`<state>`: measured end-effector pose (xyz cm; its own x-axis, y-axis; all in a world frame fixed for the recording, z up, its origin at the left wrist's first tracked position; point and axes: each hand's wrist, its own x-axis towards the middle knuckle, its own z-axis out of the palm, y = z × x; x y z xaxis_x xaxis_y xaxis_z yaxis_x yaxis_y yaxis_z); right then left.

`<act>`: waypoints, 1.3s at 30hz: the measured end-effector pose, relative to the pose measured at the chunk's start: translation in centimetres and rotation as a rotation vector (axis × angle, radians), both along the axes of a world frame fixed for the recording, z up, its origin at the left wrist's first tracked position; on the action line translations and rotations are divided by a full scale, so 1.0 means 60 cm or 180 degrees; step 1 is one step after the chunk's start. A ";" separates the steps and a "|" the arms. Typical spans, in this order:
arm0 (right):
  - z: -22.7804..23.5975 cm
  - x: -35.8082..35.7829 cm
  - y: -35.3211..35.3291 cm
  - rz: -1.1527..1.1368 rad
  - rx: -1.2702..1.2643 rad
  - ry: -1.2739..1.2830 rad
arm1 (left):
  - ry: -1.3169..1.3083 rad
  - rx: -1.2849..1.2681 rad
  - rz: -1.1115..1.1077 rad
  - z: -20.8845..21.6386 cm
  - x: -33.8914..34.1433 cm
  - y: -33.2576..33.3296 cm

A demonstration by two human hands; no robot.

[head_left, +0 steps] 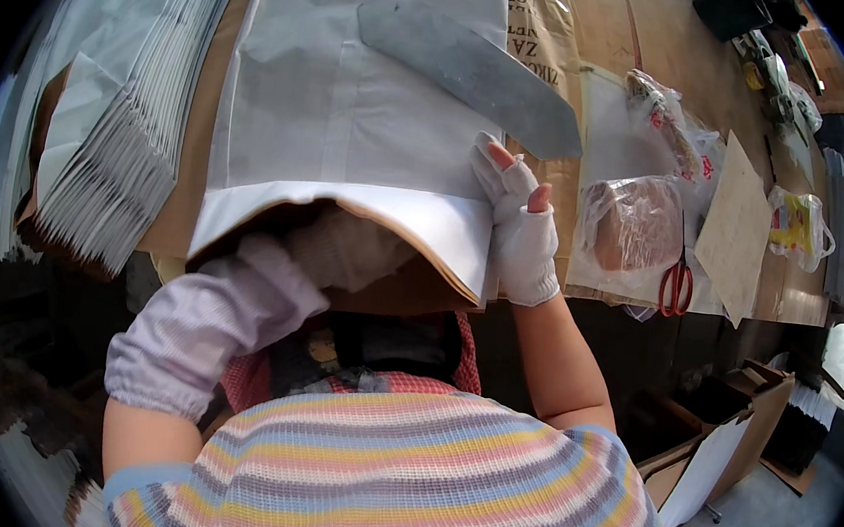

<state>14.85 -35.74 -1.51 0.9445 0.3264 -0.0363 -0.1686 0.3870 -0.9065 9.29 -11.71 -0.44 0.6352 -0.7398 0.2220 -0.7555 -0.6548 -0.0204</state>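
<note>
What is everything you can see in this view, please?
paper bag: one, white, before the person
metal plate: one, grey, on paper bag
stacked bags: many, white, left
printed paper: one, brown, right of paper bag
wrapped block: one, brown, on table's right
scissors: one pair, red-handled, beside block
sheet: one, beige, right of scissors
carrier bag: one, yellow-white, far right
boxes: some, brown, lower right
table: one, brown, beneath
shirt: one, striped, lower middle
left hand: one, white-gloved, in bag's mouth
right hand: one, white-gloved, at bag's right edge
</note>
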 end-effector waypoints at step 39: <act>0.012 0.064 0.160 0.0253 -0.4274 -0.3707 | 0.2000 -0.3356 0.1442 0.035 -0.054 0.301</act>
